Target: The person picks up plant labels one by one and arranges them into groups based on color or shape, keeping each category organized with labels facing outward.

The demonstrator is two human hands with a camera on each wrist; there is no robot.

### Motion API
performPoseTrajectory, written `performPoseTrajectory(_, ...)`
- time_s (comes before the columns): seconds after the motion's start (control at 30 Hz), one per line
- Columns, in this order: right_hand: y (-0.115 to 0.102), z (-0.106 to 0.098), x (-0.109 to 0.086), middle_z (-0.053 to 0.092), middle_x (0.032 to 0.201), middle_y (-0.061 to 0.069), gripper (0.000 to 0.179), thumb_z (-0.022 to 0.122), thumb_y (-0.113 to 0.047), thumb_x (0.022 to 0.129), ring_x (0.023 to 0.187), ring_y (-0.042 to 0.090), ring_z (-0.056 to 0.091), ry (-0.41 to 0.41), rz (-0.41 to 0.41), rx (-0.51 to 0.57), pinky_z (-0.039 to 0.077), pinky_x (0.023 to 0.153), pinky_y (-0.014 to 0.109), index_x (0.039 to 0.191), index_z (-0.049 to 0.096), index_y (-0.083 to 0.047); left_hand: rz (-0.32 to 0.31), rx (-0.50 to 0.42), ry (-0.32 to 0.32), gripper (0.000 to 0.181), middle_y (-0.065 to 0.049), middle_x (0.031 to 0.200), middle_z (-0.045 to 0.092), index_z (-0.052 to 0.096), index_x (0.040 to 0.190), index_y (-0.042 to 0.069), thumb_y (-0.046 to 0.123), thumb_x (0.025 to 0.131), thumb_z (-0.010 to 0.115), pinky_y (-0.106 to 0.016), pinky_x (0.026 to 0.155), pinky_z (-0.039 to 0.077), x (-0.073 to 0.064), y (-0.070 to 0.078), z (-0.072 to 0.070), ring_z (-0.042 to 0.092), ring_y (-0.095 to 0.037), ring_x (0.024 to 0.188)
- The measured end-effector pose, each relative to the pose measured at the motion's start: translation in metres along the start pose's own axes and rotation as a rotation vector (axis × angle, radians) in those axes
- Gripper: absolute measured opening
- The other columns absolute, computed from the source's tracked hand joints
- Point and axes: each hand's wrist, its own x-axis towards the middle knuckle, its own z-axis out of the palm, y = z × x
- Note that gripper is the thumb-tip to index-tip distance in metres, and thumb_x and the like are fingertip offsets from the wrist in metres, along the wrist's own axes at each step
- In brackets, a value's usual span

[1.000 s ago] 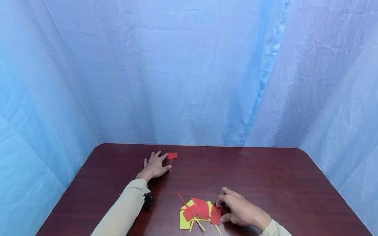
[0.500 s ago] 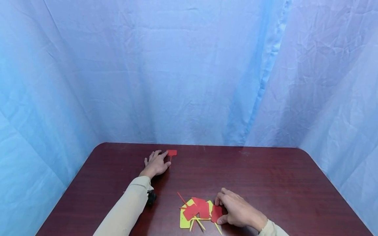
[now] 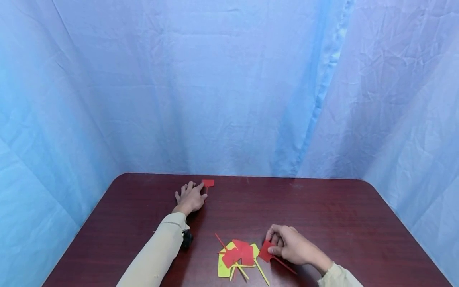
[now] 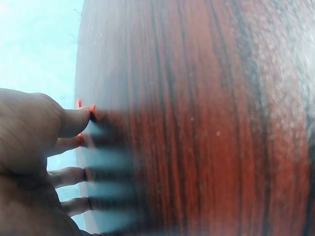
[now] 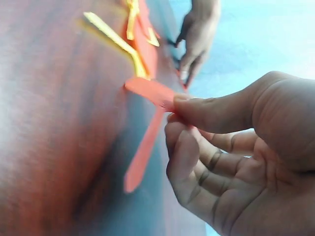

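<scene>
With fingers spread, my left hand (image 3: 191, 199) rests on the table near its far edge. Its index finger and thumb touch a red T-shaped plant label (image 3: 208, 183) lying flat there, with its stem partly behind the thumb. My right hand (image 3: 295, 245) pinches another red plant label (image 3: 264, 252) between thumb and curled fingers, just right of the pile. In the right wrist view that label's stem (image 5: 141, 160) points down, away from the thumb. The pile has red plant labels (image 3: 247, 254) overlapping yellow plant labels (image 3: 224, 271), stems crossing at several angles.
The dark red-brown table (image 3: 322, 215) has rounded far corners. Pale blue curtains (image 3: 229, 87) hang behind it and along both sides. A small black device (image 3: 187, 240) sits at the left wrist, under the sleeve (image 3: 157, 251).
My left hand has slid slightly toward the far edge with its red label. My right hand has taken a red label from the pile's right side and turned it, uncovering a yellow label's stem.
</scene>
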Motion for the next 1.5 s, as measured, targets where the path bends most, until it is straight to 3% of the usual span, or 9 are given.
performPoseTrajectory(0.23,0.001,-0.014,0.025,0.064,0.078,0.009,0.018,0.070,-0.001,0.094,0.059,0.021,0.066,0.137,-0.003,0.150,0.058,0.053,0.039,0.112,0.065,0.000,-0.009,-0.002,0.001,0.054,-0.022,0.154,0.035,0.042,0.157,0.014,0.026,0.106,0.054,-0.074,0.113,0.012,0.001,0.000,0.001,0.024,-0.049,0.144)
performPoseTrajectory(0.57,0.013,-0.004,0.101,0.067,0.079,0.016,0.017,0.067,0.006,0.094,0.066,0.024,0.070,0.323,0.148,0.399,0.061,0.063,0.038,0.110,0.065,0.005,0.003,-0.012,0.000,0.054,-0.023,0.154,0.036,0.044,0.156,0.012,0.025,0.105,0.056,-0.074,0.113,0.013,0.000,0.001,0.003,0.025,-0.049,0.144)
performPoseTrajectory(0.73,0.008,0.001,0.133,0.069,0.082,0.018,0.016,0.068,0.006,0.092,0.065,0.023,0.071,0.390,0.206,0.429,0.061,0.062,0.037,0.108,0.065,0.005,0.008,-0.016,-0.001,0.054,-0.023,0.155,0.035,0.044,0.156,0.011,0.025,0.105,0.056,-0.073,0.113,0.013,-0.001,0.001,0.005,0.022,-0.049,0.145)
performPoseTrajectory(0.87,0.004,0.006,0.153,0.070,0.080,0.015,0.016,0.071,0.004,0.092,0.061,0.021,0.070,0.437,0.236,0.345,0.060,0.057,0.034,0.106,0.064,0.004,0.007,-0.014,0.002,0.054,-0.023,0.155,0.035,0.044,0.156,0.011,0.025,0.105,0.056,-0.073,0.113,0.013,-0.001,0.002,0.005,0.021,-0.049,0.146)
performPoseTrajectory(1.03,-0.001,0.012,0.171,0.068,0.073,0.008,0.019,0.076,-0.007,0.091,0.054,0.017,0.067,0.471,0.284,0.143,0.057,0.052,0.031,0.105,0.065,0.002,0.007,-0.012,0.006,0.054,-0.023,0.155,0.035,0.044,0.155,0.011,0.025,0.105,0.057,-0.073,0.113,0.013,-0.003,0.002,0.004,0.022,-0.049,0.146)
performPoseTrajectory(1.13,-0.005,0.014,0.178,0.067,0.076,0.007,0.024,0.077,-0.014,0.092,0.058,0.019,0.066,0.487,0.304,0.028,0.056,0.059,0.034,0.108,0.066,0.000,0.007,-0.012,0.005,0.054,-0.023,0.155,0.035,0.044,0.155,0.012,0.025,0.105,0.057,-0.073,0.113,0.014,-0.003,0.002,0.004,0.023,-0.049,0.145)
performPoseTrajectory(1.23,-0.009,0.014,0.180,0.067,0.087,0.009,0.030,0.076,-0.019,0.093,0.074,0.025,0.064,0.493,0.307,-0.051,0.055,0.072,0.040,0.114,0.066,-0.001,0.006,-0.015,0.004,0.054,-0.023,0.155,0.035,0.044,0.156,0.012,0.025,0.105,0.057,-0.073,0.113,0.013,-0.003,0.002,0.004,0.023,-0.049,0.145)
performPoseTrajectory(1.33,-0.010,0.012,0.178,0.066,0.095,0.009,0.037,0.077,-0.024,0.093,0.085,0.027,0.061,0.465,0.274,-0.115,0.054,0.078,0.046,0.120,0.065,-0.003,0.003,-0.019,0.003,0.054,-0.023,0.155,0.036,0.044,0.156,0.012,0.025,0.105,0.057,-0.072,0.114,0.013,-0.003,0.002,0.005,0.024,-0.048,0.145)
performPoseTrajectory(1.5,-0.005,0.010,0.163,0.058,0.102,0.007,0.053,0.082,-0.034,0.087,0.089,0.022,0.054,0.331,0.159,-0.267,0.050,0.080,0.043,0.131,0.065,-0.009,0.005,-0.016,-0.005,0.055,-0.023,0.154,0.035,0.043,0.156,0.012,0.026,0.105,0.057,-0.073,0.114,0.013,-0.004,0.002,0.004,0.024,-0.049,0.144)
